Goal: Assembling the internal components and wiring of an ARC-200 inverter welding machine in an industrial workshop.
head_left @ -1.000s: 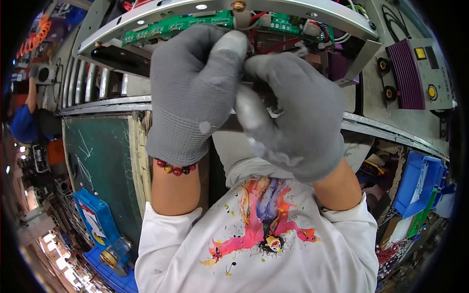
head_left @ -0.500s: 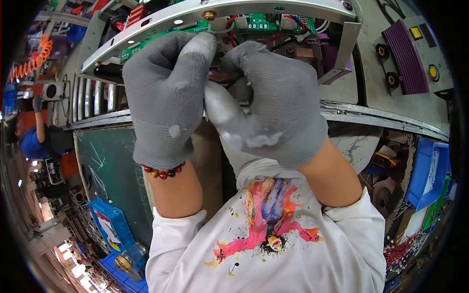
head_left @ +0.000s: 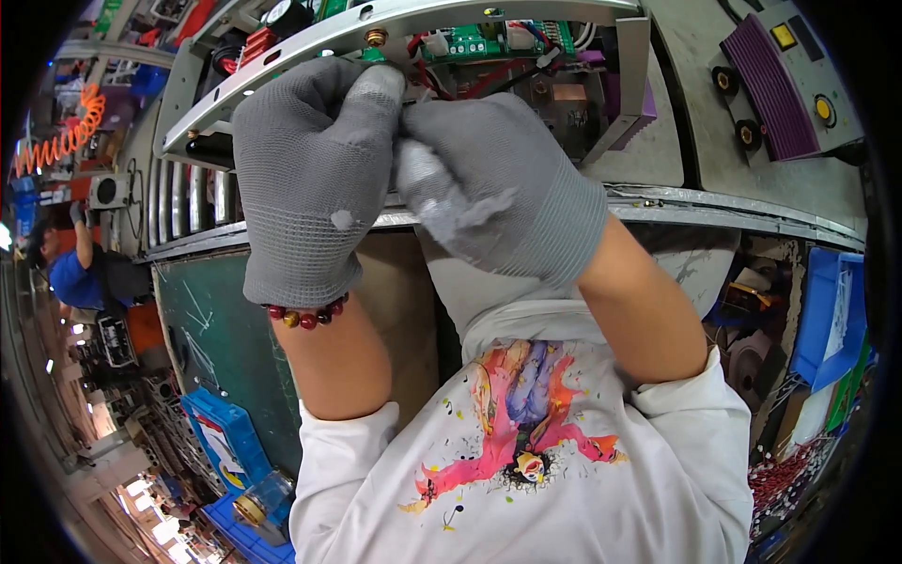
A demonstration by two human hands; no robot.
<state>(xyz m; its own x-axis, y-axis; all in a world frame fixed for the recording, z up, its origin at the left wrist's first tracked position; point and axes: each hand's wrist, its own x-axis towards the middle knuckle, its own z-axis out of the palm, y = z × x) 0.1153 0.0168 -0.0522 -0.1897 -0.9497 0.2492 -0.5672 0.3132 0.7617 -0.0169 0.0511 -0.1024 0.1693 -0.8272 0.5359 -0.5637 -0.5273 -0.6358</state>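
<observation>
My left hand, in a grey glove with a worn, whitish thumb, is closed at the near side of an open metal chassis. Against it, my right hand, gloved alike, is closed too, fingers curled in and thumb folded below. Whatever the two hands pinch is hidden by the gloves. Beyond them in the chassis are a green circuit board, red and black wires and a brass-coloured bolt on the rail.
A purple-finned unit with knobs stands at the right. Metal rollers and a scratched green mat lie at the left. Blue bins flank both sides. An orange coiled hose and a person in blue are farther left.
My right hand has turned and drawn in against the left, its fingers now curled tighter. My left hand stays closed, nearly in place. The chassis sits slightly farther left and higher in view.
</observation>
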